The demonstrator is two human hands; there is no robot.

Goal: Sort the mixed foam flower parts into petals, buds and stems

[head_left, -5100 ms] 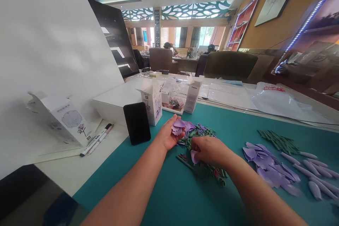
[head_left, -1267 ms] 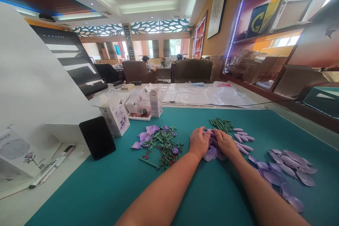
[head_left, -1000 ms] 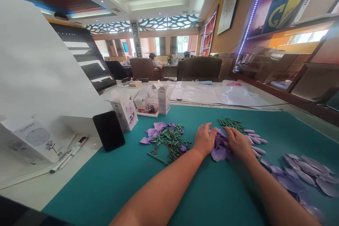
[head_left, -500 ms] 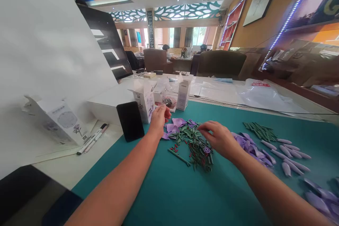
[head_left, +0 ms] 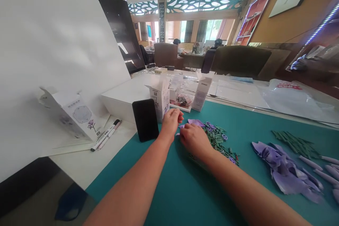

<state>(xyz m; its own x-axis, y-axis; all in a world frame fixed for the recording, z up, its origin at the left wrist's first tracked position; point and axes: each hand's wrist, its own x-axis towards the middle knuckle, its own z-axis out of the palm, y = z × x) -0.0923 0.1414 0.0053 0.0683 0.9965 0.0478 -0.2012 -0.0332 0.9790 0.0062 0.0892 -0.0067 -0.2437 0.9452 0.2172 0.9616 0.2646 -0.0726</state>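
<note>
The left hand point(head_left: 172, 120) is over the dark green, smooth work mat point(head_left: 164, 197), its fingers curled in towards the thumb; whether anything is pinched between them is too small to make out. Just beside it, slightly nearer and to the right, the right hand point(head_left: 195, 138) has its fingers bent down – its back and wrist hide the fingertips, so its grasp is impossible to judge. Right by its knuckles lie a few thin, light purple, curved petals point(head_left: 196, 122), at the far left edge of a mixed heap of small green leaf and stem pieces point(head_left: 217, 140) (with purple spoked rings point(head_left: 224, 137) scattered among them). The right forearm covers part of that heap.

Well to the right on the mat is a larger, overlapping pile of crumpled-looking purple petals point(head_left: 284, 169). Beyond it lies a bundle of slim green rods point(head_left: 295, 143), and at the right edge are smooth, pale lilac, tapered pieces point(head_left: 310, 162).

On the far left of the hands a black, flat, rounded rectangular slab point(head_left: 145, 120) leans upright – just in front of a white cardboard carton printed with purple flowers point(head_left: 159, 100). A narrow white carton point(head_left: 202, 93) stands farther right.
</note>
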